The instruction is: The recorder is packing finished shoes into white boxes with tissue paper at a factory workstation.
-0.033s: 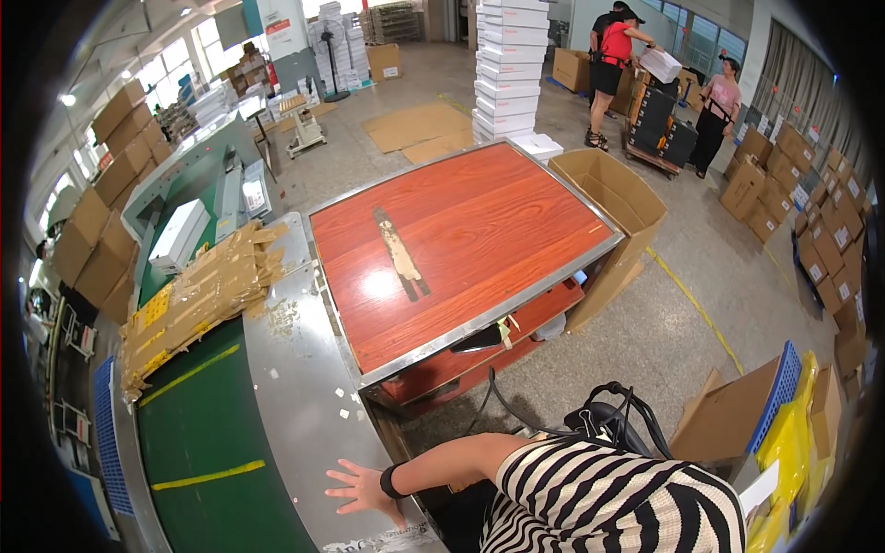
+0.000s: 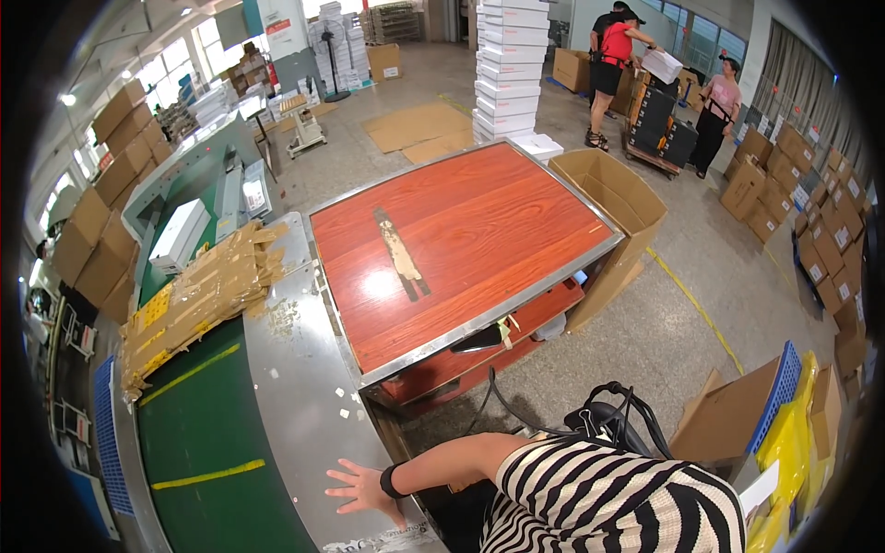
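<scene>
From the head view I see my left hand [image 2: 361, 487] lying flat, fingers spread, on the grey metal surface [image 2: 295, 387] near its lower edge; the grip is wide open and has hold of nothing. A dark band sits on that wrist. My right hand is out of the picture, so I cannot tell its grip. The green belt [image 2: 207, 433] runs just beside my left hand, on its left. Well apart from the hand, toward the far end of the belt, lies a stack of flattened cardboard [image 2: 198, 295]. To the right of the metal surface stands a red wooden table [image 2: 461, 240], its top bare, with an open cardboard box [image 2: 613, 198] against its far right corner.
</scene>
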`<state>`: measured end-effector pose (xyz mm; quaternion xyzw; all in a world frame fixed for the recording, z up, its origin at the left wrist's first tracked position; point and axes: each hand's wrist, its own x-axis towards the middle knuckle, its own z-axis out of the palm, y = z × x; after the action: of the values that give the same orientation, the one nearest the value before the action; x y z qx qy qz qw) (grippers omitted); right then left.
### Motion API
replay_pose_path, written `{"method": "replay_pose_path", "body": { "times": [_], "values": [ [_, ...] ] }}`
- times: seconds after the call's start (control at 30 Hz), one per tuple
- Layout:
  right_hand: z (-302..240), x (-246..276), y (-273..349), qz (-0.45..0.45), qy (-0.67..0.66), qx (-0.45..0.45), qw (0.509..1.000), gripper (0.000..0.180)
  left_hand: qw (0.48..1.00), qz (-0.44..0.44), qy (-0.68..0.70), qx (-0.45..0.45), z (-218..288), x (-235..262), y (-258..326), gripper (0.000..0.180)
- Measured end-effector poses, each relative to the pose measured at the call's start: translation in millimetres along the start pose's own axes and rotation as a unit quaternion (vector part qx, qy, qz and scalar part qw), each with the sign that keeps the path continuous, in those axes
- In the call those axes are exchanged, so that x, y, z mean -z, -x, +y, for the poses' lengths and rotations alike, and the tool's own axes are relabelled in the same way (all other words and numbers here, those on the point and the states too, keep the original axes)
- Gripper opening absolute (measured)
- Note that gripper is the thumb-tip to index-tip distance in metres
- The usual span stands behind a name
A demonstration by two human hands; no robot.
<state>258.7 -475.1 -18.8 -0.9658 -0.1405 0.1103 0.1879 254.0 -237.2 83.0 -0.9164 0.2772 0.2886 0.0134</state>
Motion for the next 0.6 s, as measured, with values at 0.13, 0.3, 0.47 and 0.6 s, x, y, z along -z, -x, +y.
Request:
{"method": "replay_pose_path", "body": {
  "times": [0.13,0.3,0.47,0.6],
  "values": [
    [-2,2,-2,-0.004,0.0,0.007,1.0,0.136,0.999,0.014,0.041,0.005,-9,-7,1,0.077],
    [2,-2,-9,0.072,0.034,0.017,0.997,0.127,0.944,0.049,0.32,-0.057,-48,-8,4,0.059],
    [12,-5,-12,0.057,0.062,0.045,0.995,0.117,0.933,0.248,0.261,0.017,-151,-24,42,0.06],
    [3,8,-23,-0.059,0.088,-0.012,0.994,0.131,0.904,0.272,0.229,0.238,-230,-27,110,0.067]
  ]
}}
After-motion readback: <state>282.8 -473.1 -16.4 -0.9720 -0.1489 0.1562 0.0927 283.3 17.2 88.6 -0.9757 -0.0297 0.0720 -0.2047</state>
